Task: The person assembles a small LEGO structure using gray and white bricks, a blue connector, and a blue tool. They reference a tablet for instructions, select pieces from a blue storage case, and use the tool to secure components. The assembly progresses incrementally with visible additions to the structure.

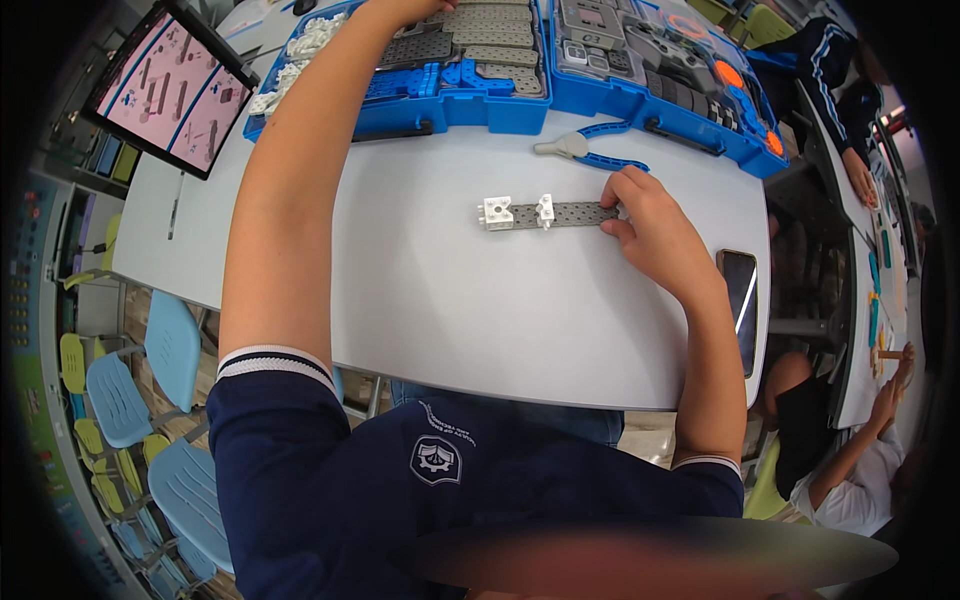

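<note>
A grey perforated building beam [575, 214] lies on the table in front of me. Two white connector blocks are fixed to it: a larger one [497, 213] at its left end and a narrower one [545, 211] near its middle. My right hand [650, 225] pinches the beam's right end between thumb and fingers, where a bit of white shows. My left hand [415, 8] reaches over the far blue parts case [420, 118], above grey perforated plates [495, 35]. The upper picture edge cuts it off, so its fingers are mostly hidden.
Beyond the beam lie blue-handled pliers [610, 150]. A second blue case [690, 135] holds electronic modules, wheels and orange parts. A tablet [170, 90] with building pictures stands at the far left. A phone [738, 300] lies by the right edge. Other people sit at the right.
</note>
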Available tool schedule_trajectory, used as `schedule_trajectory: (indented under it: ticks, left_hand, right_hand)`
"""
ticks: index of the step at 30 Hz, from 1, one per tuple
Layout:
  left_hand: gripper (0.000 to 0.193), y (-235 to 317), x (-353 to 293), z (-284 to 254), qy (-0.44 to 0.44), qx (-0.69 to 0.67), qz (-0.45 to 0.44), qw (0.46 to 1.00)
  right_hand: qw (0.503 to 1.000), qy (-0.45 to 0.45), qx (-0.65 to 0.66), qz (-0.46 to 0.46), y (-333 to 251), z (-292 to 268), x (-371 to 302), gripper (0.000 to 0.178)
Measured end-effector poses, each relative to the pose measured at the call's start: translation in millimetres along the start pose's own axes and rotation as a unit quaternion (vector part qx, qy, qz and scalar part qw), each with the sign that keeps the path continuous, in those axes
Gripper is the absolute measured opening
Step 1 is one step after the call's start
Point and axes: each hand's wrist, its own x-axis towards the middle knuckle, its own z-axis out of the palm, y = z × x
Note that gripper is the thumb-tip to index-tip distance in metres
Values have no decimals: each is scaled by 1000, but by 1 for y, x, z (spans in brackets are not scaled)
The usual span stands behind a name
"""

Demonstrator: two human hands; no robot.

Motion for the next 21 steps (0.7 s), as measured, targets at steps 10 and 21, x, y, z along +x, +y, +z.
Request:
schedule_trajectory:
  ticks: [10, 21]
  left_hand:
    - [10, -8, 11, 16, -29, 24, 6, 999]
    - [10, -16, 10, 26, -29, 22, -4, 999]
  right_hand:
    - [1000, -2, -1, -1, 0, 1, 1, 23]
    - [1000, -1, -5, 4, -2, 0, 0, 22]
